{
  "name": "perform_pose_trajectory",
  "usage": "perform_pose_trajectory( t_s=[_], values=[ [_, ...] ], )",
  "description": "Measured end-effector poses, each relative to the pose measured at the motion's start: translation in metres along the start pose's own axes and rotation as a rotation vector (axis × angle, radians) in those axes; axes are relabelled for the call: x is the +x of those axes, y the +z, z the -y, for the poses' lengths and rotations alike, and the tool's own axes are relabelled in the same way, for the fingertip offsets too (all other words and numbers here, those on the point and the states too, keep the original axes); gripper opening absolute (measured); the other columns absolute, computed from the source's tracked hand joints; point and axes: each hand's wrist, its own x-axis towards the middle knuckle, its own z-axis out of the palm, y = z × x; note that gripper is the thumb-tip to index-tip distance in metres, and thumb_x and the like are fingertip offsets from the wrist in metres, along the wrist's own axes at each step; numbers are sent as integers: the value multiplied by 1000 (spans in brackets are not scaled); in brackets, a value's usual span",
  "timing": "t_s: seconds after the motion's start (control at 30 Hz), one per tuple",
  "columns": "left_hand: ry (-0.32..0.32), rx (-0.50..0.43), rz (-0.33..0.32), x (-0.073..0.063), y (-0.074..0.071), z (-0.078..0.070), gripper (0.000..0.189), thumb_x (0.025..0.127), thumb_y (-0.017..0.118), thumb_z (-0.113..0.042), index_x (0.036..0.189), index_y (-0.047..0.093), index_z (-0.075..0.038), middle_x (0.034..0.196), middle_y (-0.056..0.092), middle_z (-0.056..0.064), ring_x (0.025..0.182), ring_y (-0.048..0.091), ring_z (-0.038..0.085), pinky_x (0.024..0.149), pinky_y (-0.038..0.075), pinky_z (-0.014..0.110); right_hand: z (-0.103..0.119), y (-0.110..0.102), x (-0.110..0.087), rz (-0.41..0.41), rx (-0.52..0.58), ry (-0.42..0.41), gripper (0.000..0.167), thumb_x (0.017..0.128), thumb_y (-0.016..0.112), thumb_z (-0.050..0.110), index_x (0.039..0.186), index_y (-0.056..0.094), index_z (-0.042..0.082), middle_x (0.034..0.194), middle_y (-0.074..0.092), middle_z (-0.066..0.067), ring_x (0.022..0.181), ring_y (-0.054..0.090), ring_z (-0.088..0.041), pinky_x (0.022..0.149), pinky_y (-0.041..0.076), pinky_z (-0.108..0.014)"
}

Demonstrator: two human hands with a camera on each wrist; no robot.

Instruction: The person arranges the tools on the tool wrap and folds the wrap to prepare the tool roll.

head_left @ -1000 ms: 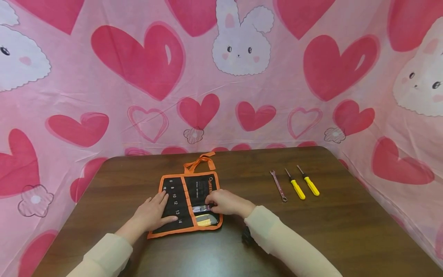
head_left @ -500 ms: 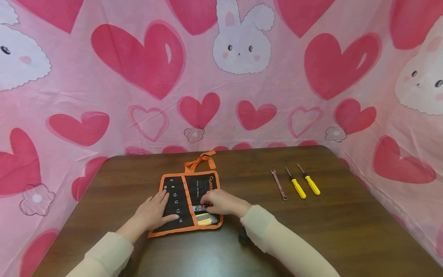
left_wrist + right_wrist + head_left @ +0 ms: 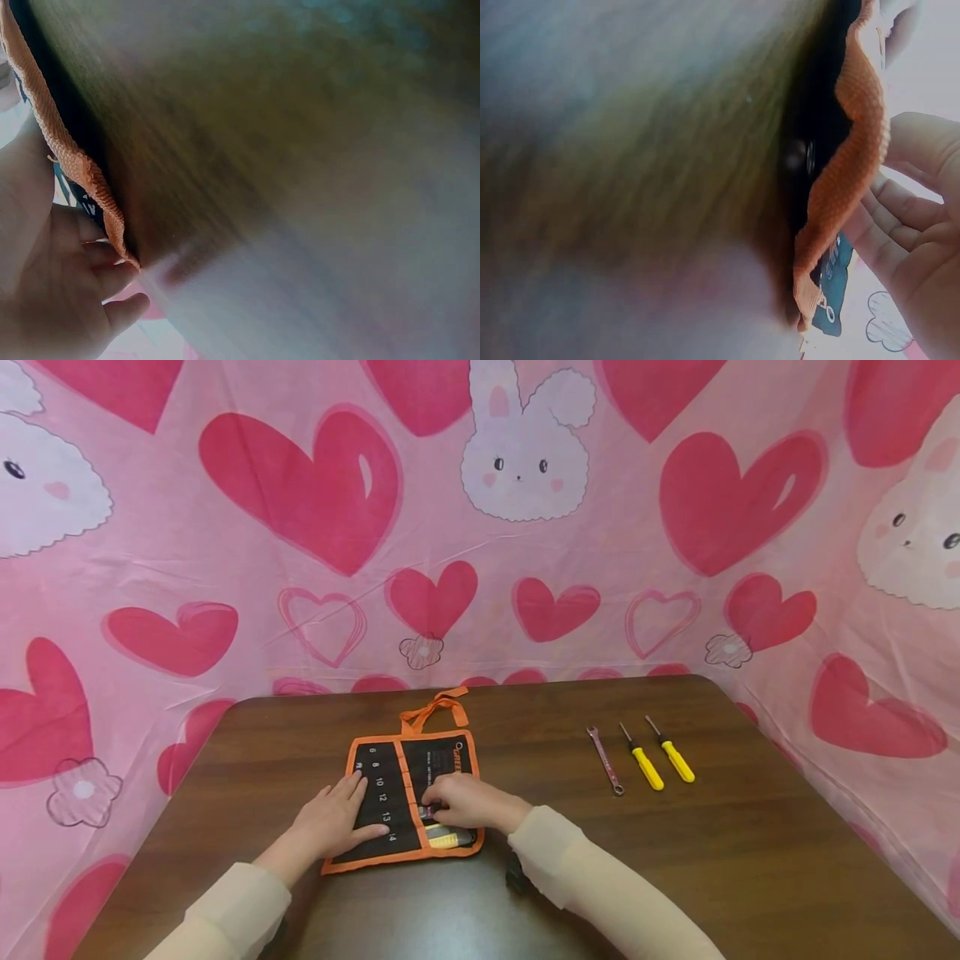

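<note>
A black tool pouch (image 3: 384, 852) with orange edging and printed size numbers lies unfolded on the table. My left hand (image 3: 330, 820) rests on its left part, fingers straight and thumb spread. Over the right part, my right hand (image 3: 468, 802) has curled fingers and pinches a small flat silver-and-purple printed item (image 3: 426, 812) at the pouch's middle orange strip. Most of that item is hidden by the fingers, so its exact kind does not show. Just below it, a yellow and grey utility knife (image 3: 447, 839) lies with one end under the strip. Both wrist views show the pouch's orange edge beside the hand.
On the right of the brown wooden table (image 3: 750, 860) lie a combination wrench (image 3: 604, 762) and two yellow-handled screwdrivers (image 3: 647, 768), side by side. The pouch's orange tie strap (image 3: 435, 708) trails toward the table's back edge. A pink heart-patterned cloth (image 3: 525, 552) hangs behind.
My right hand has slid left over the pouch with the printed item, and less of that item shows beside the strip. The left hand has stayed in place.
</note>
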Motion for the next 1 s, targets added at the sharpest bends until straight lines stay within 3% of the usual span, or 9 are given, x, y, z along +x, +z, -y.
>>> perform_pose_trajectory(
  t_s=[0.63,1.0],
  values=[
    [-16,-4,22,0,-2,-3,97,76,56,-67,135,38,9,140,31,28,126,32,44,101,26,56,3,2,2,7,77,74,22,85,67,17,105,70,11,87,59,8,73,50,-3,69,45,-15],
    [-15,0,19,0,-1,-2,96,76,56,-66,135,38,9,140,31,28,126,32,43,101,25,57,5,-12,-6,-44,143,29,31,84,69,21,112,66,8,92,60,4,77,52,-6,70,45,-14]
  ],
)
